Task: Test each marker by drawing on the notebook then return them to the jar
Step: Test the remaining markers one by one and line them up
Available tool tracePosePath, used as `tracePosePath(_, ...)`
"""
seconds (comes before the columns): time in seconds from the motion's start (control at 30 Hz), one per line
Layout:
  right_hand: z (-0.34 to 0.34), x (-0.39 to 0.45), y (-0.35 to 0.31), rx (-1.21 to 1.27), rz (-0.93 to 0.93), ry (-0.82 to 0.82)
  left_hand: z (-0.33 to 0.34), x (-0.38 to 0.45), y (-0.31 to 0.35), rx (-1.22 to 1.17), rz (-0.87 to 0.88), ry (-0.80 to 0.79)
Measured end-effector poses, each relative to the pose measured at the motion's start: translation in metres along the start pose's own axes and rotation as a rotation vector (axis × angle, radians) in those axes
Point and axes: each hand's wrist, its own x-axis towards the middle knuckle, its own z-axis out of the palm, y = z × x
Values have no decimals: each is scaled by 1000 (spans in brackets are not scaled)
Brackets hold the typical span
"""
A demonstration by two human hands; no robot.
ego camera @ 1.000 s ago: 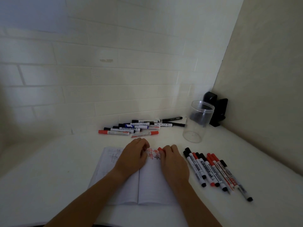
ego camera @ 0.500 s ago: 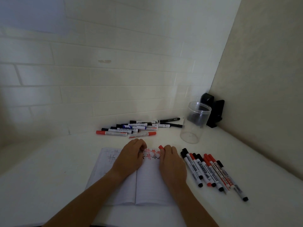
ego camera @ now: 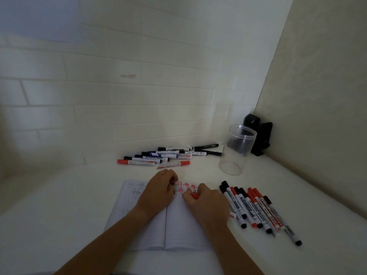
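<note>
My right hand [ego camera: 208,203] has turned the red marker [ego camera: 194,196]: it now lies low across the page with its red end toward the left, the fingers curled round it, and the barrel's other end peeps out at the right of the hand. Half a second ago that red end stood up between the fingertips, farther up the page. I judge this means the marker is being capped or set to the paper; I cannot tell which, since the tip is hidden.

My left hand [ego camera: 158,192] has barely shifted; it rests on the open notebook [ego camera: 178,231] near the spine, fingers curled under at the top edge. Whether they pinch a cap I cannot tell. Red and black hash marks [ego camera: 183,187] show between the two hands, as before.

The clear jar [ego camera: 236,149] stands upright at the far right and looks empty, so I judge no marker has gone back yet. An untidy heap of markers [ego camera: 164,156] lies far from me by the wall; a tidier row of red and black markers [ego camera: 256,205] lies on the worktop [ego camera: 59,205] just right of the notebook. The view itself has dipped slightly.
</note>
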Motion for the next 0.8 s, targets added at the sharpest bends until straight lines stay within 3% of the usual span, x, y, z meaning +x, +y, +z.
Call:
tracePosePath(0.37, 24, 11, 12, -56, -31, 181, 1, 0, 0, 10, -4, -19)
tracePosePath(0.47, 26, 14, 16, -110, 10, 149, 0, 5, -3, -8, -29, -44)
tracePosePath(0.63, 25, 17, 22, -71, 127, 267, -4, 21, -3, -31, -113, -28)
tracePosePath(0.7, 24, 20, 22, 46, 39, 266, -4, 29, -6, 29, -134, 27)
tracePosePath(0.8, 24, 22, 16, 258, -251, 130, -5, 40, -23, 269, -139, 45)
